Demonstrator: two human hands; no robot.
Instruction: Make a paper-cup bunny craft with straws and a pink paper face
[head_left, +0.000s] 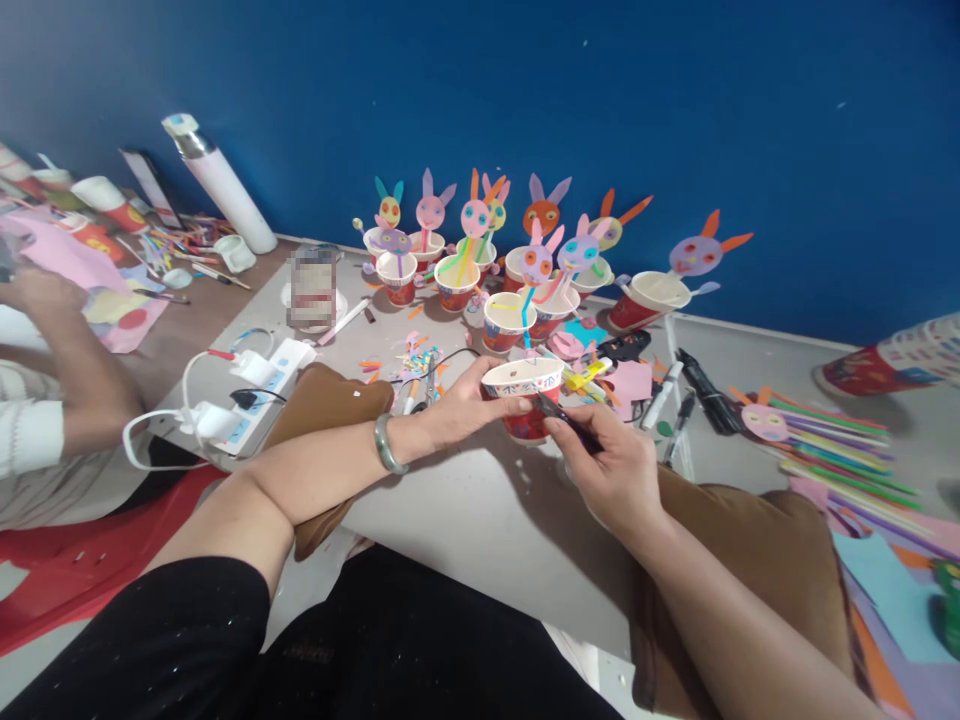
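My left hand (480,405) is closed around the side of a red and white paper cup (523,385), its thumb across the front. The cup stands upright with its mouth facing up, and dark marks show on its white inner wall. My right hand (611,465) grips a slim, dark, pointed tool (570,422), whose exact kind I cannot make out. The tool's tip is at the right front of the cup, below the rim; whether it pierces the wall is hidden. Just behind stands a paper cup (510,322) with a blue straw and a paper rabbit head (536,265).
Several more rabbit cups (457,285) line the blue wall. Paper scraps and scissors (430,380) lie mid-table. Coloured straws (840,430) and stacked cups (892,365) are at right. A power strip (274,385) and brown cushion (330,400) sit left, near another person's arm (90,390).
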